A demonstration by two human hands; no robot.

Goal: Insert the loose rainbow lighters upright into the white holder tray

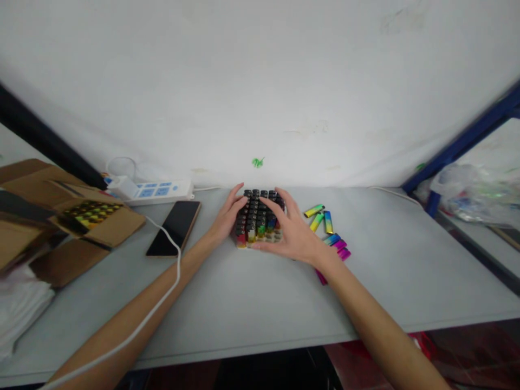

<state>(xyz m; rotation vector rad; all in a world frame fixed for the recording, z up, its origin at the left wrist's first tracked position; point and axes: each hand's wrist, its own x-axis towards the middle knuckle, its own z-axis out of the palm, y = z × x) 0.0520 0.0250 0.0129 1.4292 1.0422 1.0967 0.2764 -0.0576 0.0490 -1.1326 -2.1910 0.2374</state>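
A block of upright lighters (255, 214) with black tops stands in a pale tray (270, 238) on the grey table. Several slots at the tray's near right hold no lighter. My left hand (228, 216) lies against the block's left side, fingers apart. My right hand (292, 230) spans the right side, its thumb at the near edge and its fingers spread over the top and far right. Loose shiny lighters in yellow-green, blue and magenta (328, 222) lie right of my right hand, some partly behind my wrist.
A black phone (174, 227) and a white power strip (162, 190) are on the left. A white cable (177, 265) crosses above my left forearm. An open cardboard box (122, 227) with lighters stands farther left. Plastic bags (459, 189) lie at the far right, beyond a blue post.
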